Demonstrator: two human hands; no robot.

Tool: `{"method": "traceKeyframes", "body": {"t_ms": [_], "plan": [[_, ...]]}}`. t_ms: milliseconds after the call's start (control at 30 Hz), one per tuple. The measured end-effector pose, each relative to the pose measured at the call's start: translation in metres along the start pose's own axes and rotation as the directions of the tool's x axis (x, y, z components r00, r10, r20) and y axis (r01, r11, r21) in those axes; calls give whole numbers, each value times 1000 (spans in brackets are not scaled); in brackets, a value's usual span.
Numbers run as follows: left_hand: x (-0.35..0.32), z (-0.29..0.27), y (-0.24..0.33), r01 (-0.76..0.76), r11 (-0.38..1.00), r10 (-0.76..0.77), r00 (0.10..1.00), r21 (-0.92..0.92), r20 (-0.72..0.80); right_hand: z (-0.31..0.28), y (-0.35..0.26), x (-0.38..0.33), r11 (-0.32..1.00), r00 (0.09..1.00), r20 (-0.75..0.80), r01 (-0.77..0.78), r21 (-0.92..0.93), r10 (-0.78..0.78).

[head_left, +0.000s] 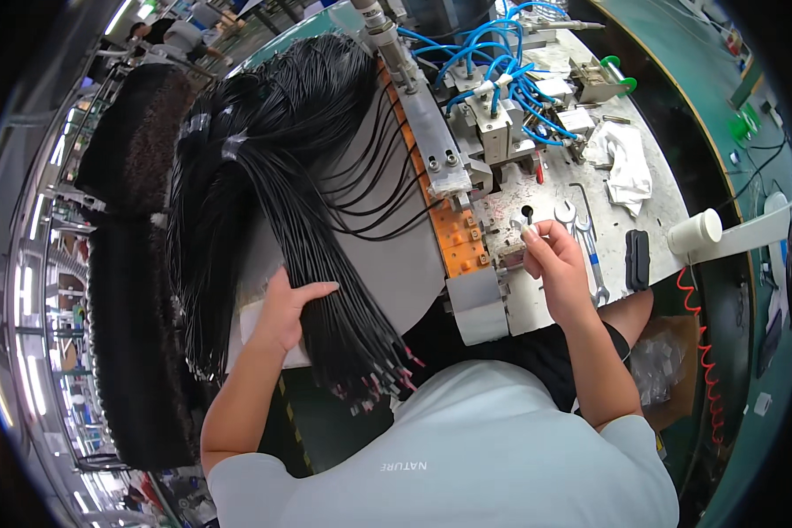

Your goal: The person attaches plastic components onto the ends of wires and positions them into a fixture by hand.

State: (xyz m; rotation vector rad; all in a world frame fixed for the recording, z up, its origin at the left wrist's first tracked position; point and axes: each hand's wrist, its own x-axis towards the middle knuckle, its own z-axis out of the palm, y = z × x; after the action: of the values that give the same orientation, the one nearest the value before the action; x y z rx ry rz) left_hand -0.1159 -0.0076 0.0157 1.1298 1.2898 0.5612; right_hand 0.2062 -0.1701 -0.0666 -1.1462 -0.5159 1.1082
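A thick bundle of thin black cables [312,238] hangs down in front of me, its ends tipped with small pink and silvery pieces. My left hand [282,312] is closed around the left side of this bundle, thumb across the top and the other fingers hidden beneath. To the right, above the white work plate, my right hand [556,264] is pinched closed. A small dark piece shows at its fingertips, too small to name. Between the hands runs an orange fixture strip [458,236] with small metal blocks; several single black cables lead to it from the left.
Behind the strip stands a metal press unit [405,79] with blue air hoses [502,66]. Wrenches [588,242], a black handle-shaped piece [637,260], a white cloth [623,167] and a white cup [695,232] lie to the right. More black cables are heaped at the far left.
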Motion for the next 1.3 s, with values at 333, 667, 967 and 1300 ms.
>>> {"method": "traceKeyframes", "body": {"t_ms": [333,667,967,1300], "plan": [[-29,-20,11,-237,896,319,932,375,-173,-11,2,-1,1000,1000,22,-8,23,7],[7,32,11,-781,-598,232,47,181,971,6,9,-2,999,998,55,-28,-27,30],[2,90,34,-856,-497,146,82,145,986,5,-1,-4,998,1000,6,-23,-52,23],[40,110,52,-486,818,124,671,307,731,14,-11,-12,760,965,214,250,-600,-148]]}}
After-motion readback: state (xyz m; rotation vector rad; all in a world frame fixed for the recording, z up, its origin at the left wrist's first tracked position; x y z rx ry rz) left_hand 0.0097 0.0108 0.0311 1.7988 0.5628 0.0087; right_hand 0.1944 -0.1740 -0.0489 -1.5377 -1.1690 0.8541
